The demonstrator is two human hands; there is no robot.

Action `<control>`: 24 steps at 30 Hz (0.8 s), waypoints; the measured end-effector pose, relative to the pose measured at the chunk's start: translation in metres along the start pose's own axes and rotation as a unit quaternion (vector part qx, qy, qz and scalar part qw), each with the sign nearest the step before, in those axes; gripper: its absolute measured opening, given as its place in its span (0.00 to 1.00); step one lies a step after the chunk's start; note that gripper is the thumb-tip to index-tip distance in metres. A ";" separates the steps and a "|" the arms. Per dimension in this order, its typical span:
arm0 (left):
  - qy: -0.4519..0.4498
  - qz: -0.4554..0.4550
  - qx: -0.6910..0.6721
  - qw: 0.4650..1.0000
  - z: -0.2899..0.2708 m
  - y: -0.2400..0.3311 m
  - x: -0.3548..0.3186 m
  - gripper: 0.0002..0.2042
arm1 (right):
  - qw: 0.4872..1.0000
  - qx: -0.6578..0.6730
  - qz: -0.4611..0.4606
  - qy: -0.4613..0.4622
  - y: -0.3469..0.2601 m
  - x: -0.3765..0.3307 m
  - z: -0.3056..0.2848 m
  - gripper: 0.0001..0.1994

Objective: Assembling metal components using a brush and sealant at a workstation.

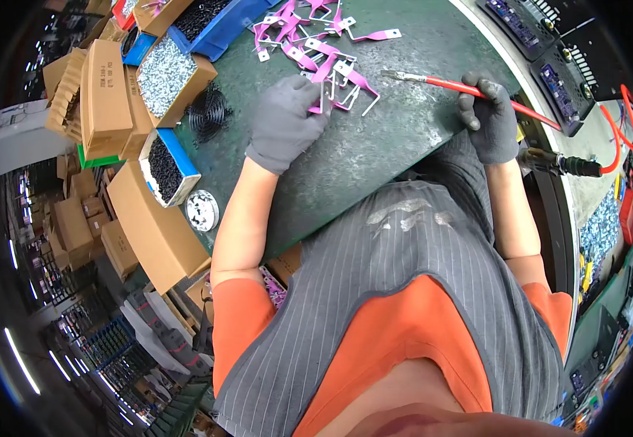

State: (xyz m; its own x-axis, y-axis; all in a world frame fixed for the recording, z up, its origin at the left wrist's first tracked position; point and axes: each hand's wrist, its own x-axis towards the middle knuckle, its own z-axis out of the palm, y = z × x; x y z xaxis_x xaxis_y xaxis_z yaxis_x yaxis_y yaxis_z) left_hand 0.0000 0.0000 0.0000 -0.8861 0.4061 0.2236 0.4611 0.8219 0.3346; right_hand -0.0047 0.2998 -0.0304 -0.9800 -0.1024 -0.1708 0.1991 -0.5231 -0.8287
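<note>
My left hand (283, 124), in a grey glove, is at the near edge of a loose pile of bent metal brackets with pink middles. Its fingers curl against one pink bracket (322, 103); part of their grip is hidden behind the hand. More pink brackets (323, 69) lie tangled just beyond. On the right, my right hand (491, 120), also gloved in grey, is closed round the red handle of a slim brush (447, 84). The brush's metal end points left toward the brackets, and the handle's tail sticks out past my hand to the right.
Left of the green tabletop (345, 160) stand a carton of silver screws (170, 76), a box of black screws (162, 167) and a round white tub (202, 210). Black coiled parts (209, 115) lie nearby. Circuit-board units (560, 91) and a power screwdriver (560, 162) with a red hose are at right.
</note>
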 end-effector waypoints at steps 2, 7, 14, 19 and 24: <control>-0.010 0.010 0.035 0.999 0.010 0.002 -0.004 0.10 | 1.000 0.019 0.013 0.020 0.001 0.001 0.003 0.15; -0.008 0.019 0.068 0.997 0.008 0.009 -0.010 0.11 | 0.998 0.053 0.012 -0.021 0.006 0.002 0.004 0.16; 0.080 -0.162 -0.519 0.835 -0.004 0.017 -0.035 0.16 | 0.991 -0.009 -0.027 -0.130 0.001 -0.001 0.036 0.19; 0.039 -0.147 -0.645 0.748 -0.004 0.041 -0.056 0.19 | 0.937 -0.128 -0.058 -0.319 -0.005 0.001 0.091 0.22; 0.097 -0.188 -0.591 0.778 0.001 0.051 -0.069 0.19 | 0.929 -0.105 0.051 -0.351 0.001 -0.007 0.116 0.16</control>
State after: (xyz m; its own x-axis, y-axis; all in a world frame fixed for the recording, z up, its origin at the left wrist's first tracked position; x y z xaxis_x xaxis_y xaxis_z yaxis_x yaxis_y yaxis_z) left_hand 0.0844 0.0145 0.0011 -0.9980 0.0638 0.0011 -0.0066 -0.1202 0.9927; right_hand 0.0020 0.2018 0.0313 -0.7030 -0.7073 0.0738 0.2162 -0.3115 -0.9253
